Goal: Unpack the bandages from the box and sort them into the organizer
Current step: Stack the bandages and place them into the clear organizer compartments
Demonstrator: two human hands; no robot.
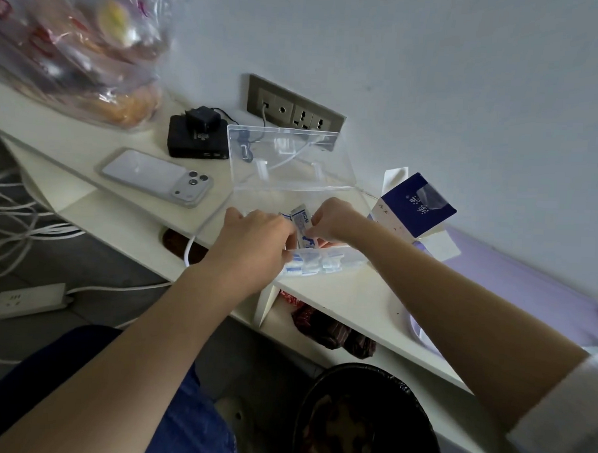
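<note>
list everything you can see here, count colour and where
organizer: one, clear, open, centre of shelf
bandages: several, white-blue, in organizer and between both hands
box: one, blue-white, right of organizer
phone: one, silver, left of organizer
charger: one, black, behind phone
sockets: one panel, grey, above shelf
bag: one, clear, top left
cables: several, white, lower left
power strip: one, white, by cables
bin: one, black, below shelf
left hand: pinches bandages
right hand: pinches bandages

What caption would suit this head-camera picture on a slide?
Left hand and right hand hold wrapped bandages over the open clear organizer, blue box open beside it.
</note>
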